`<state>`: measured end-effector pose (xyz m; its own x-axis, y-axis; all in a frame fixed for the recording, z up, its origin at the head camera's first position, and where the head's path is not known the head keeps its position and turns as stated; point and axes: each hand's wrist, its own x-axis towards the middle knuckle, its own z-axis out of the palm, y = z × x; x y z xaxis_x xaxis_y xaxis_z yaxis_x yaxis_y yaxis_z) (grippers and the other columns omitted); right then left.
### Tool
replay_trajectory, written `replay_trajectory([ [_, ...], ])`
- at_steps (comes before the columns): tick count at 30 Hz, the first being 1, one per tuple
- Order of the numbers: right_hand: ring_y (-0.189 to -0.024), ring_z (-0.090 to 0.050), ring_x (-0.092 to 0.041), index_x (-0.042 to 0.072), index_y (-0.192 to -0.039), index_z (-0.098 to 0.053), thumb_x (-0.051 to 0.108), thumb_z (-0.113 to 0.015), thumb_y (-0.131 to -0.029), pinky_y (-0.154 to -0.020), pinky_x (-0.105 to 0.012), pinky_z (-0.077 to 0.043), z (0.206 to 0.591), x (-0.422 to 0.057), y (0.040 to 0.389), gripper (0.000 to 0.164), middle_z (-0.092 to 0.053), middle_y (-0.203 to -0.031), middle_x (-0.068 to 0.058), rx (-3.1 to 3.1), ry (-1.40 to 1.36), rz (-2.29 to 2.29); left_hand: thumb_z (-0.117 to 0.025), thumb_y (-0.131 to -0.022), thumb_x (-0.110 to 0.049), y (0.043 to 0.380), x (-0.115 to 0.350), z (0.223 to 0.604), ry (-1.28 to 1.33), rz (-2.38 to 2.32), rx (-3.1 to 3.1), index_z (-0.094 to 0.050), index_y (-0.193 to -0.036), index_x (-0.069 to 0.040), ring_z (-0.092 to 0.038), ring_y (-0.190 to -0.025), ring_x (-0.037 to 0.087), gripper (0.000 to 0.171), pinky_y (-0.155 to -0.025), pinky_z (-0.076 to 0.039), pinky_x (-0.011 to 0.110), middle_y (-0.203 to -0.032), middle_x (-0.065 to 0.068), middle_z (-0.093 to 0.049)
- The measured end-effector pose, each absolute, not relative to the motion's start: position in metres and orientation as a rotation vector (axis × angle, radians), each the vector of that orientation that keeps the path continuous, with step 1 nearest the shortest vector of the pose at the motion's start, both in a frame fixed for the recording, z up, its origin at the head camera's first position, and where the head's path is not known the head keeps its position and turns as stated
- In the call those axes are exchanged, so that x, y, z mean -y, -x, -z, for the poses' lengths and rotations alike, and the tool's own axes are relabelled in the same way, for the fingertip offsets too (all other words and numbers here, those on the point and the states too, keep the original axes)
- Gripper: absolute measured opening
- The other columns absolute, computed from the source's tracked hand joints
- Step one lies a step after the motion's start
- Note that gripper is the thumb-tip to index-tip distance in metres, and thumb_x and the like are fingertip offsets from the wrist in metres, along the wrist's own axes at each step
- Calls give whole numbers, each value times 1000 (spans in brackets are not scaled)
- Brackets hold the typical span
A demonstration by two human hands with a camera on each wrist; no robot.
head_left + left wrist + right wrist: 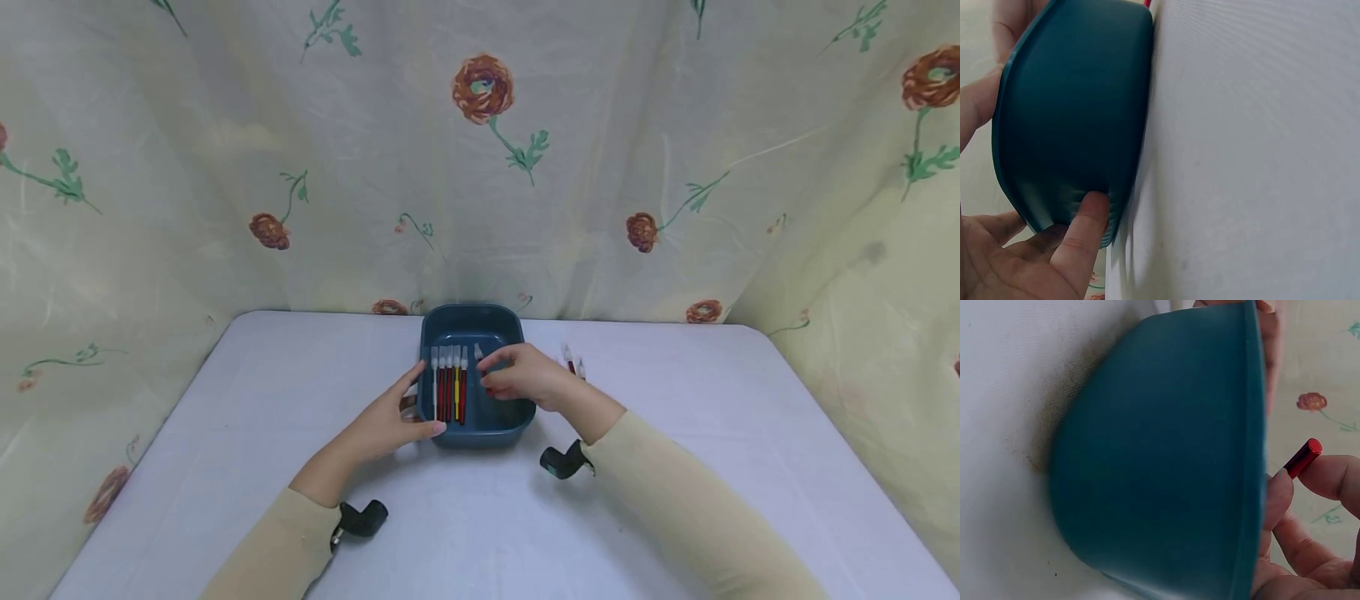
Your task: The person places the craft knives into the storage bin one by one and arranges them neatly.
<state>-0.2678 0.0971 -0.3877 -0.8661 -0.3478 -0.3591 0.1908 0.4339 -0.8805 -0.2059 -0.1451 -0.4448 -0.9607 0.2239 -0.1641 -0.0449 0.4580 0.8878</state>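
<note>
A deep blue-green tray [480,438] stands on the table near its far edge. My left hand [393,421] grips the tray's left side, thumb at the rim and fingers against the outer wall [1075,125]. Inside, on the left, several slim pen-like sticks [448,387] with clear caps lie side by side, in white, red and yellow. Over the tray's right half, my right hand [521,372] pinches a red pen-like stick [1304,459] between thumb and fingers. Its clear cap [478,352] shows beyond the fingertips; the hand hides much of its length in the head view.
More capped sticks [568,360] lie right of the tray, partly hidden behind the right wrist. A white cloth covers the table [480,525]. Flowered curtain [360,167] hangs behind and at both sides. Black wrist cameras [363,518] sit at both cuffs.
</note>
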Motion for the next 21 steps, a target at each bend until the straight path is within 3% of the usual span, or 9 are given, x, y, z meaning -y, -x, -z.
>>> replay_trajectory([
  [9, -92, -68, -30, -5, -122, -65, 5, -68, -93, -84, -38, -59, 392, -89, 271, 31, -67, -110, -15, -2208, 150, 1395, -85, -81, -37, 206, 146, 446, -162, -1525, -2434, -17, -162, -29, -42, -140, 38, 106, -101, -49, 48, -159, 16, -33],
  [21, -79, -65, -20, -1, -117, -67, 4, -68, -92, -77, -32, -60, 394, -81, 272, 26, -68, -104, -14, -2251, 115, 1345, -85, -82, -35, 204, 145, 443, -172, -1531, -2430, -17, -162, -27, -43, -139, 39, 105, -100, -49, 48, -159, 17, -33],
])
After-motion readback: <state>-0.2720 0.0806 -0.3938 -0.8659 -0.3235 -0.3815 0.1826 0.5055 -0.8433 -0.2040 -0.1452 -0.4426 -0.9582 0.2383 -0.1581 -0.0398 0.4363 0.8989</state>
